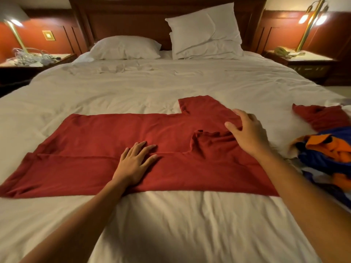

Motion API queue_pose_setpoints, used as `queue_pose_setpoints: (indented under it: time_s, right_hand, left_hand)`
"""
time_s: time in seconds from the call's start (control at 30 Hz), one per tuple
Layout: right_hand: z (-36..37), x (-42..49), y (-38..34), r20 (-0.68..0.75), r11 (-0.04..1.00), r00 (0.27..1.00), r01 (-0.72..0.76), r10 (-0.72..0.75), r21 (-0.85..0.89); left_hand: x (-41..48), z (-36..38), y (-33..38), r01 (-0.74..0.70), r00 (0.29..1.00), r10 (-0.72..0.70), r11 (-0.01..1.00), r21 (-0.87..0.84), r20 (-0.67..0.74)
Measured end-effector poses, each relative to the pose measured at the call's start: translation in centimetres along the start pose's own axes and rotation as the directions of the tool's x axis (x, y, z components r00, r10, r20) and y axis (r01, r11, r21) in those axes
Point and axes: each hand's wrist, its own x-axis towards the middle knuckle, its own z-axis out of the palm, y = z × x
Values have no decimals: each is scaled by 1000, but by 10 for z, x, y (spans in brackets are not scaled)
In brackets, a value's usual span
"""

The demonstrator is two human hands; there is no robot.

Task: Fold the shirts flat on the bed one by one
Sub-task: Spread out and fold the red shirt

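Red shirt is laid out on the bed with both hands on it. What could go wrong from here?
1. The bunched fold beside the right hand may get pressed into the red shirt as a crease.
2. The left hand pins only the middle, so the shirt's unheld far end could drag and skew.
3. The clothes pile lies close on the right and might get caught in a fold.

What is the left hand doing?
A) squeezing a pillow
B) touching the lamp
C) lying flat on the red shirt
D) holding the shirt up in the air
C: the left hand lies with straight fingers flat on the red shirt, which is spread out on the bed.
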Motion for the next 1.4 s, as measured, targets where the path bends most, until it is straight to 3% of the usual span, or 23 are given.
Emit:
queue_pose_setpoints:
  time_s: [0.1,0.17,0.23,0.37,0.53,0.67,0.73,0.83,0.93,1.0,1.07,1.2,1.4]
  right_hand:
    - [7,-61,20,-32,999,999,-36,37,14]
    - [13,-94,36,12,992,995,-95,96,-84]
    - [14,-110,51,-33,983,993,-116,113,-141]
    - [9,-107,59,-117,992,987,-114,108,-47]
    - [-5,-87,74,-23,998,999,-39,38,-50]
    - [-26,-68,97,185,960,981,-9,63,-279]
    - [-28,-60,101,161,938,987,35,22,-345]
    - [-27,-42,94,20,959,1000,21,-16,-283]
    - [-13,-14,78,15,994,999,30,-29,-102]
    - [0,8,68,24,992,998,65,-63,-110]
    - [13,29,62,77,978,994,96,-83,-185]
    - [30,63,68,332,962,943,86,5,-258]
    - [22,84,92,446,999,895,9,-24,36]
  left_hand:
    - [1,1,-1,-3,1000,3,1000,11,-9]
    - [2,1,-1,-1,1000,1,1000,9,-9]
    - [2,2,-1,1,1000,-1,1000,11,0]
    - [0,0,2,11,1000,-11,1000,8,3]
    - [-2,-1,3,13,1000,-13,1000,5,-15]
    - [-1,-1,2,16,1000,-16,1000,1,-19]
    - [-1,-2,3,16,1000,-16,1000,-4,-22]
    - [0,0,5,21,1000,-21,1000,0,-23]
    - [7,1,11,55,996,-57,998,-36,-62]
    - [20,3,24,65,992,-74,995,-80,-107]
    - [39,9,44,36,989,-51,993,-108,-139]
    - [91,29,94,-5,996,-10,985,-170,-86]
    - [144,51,133,-15,992,-10,981,-196,-124]
